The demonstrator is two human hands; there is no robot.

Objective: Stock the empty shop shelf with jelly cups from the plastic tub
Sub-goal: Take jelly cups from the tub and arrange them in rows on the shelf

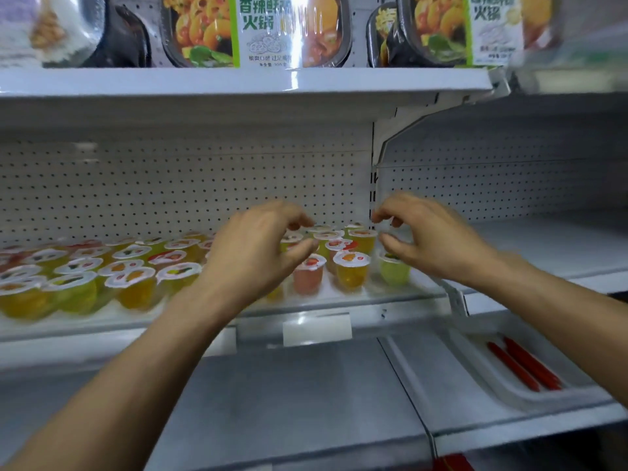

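The only readable writing is at 12 o'clock: the hot pot boxes (258,28) on the upper shelf (238,81) carry large green characters, 香辣鲜香 over 火锅, on a white band; the small print beneath is too blurred to read. A price label (317,329) on the front rail of the stocked shelf (339,299) looks blank.

The jelly cups (351,270) stand on that shelf from 9 o'clock to the centre. They are upright, their long axis vertical and their foil lids facing up. The lids are white-rimmed with fruit pictures, and any lettering is too small to tell. On the left the cups are packed touching, close to the front lip. A green cup (394,271) is the last one toward 3 o'clock, near the upright post (372,185). Beyond the post the next bay shows bare shelf, and the pegboard back (170,185) rises behind the cups.

The left hand (261,246) hovers over the centre cups and the right hand (431,236) just above the green cup. Each has loosely curled fingers, thumb apart from fingertips, and grips nothing that shows.

At 4 o'clock, a shelf lower, a pale tray (475,368) holds red sticks (523,365) lying side by side, pointing toward 5 o'clock.
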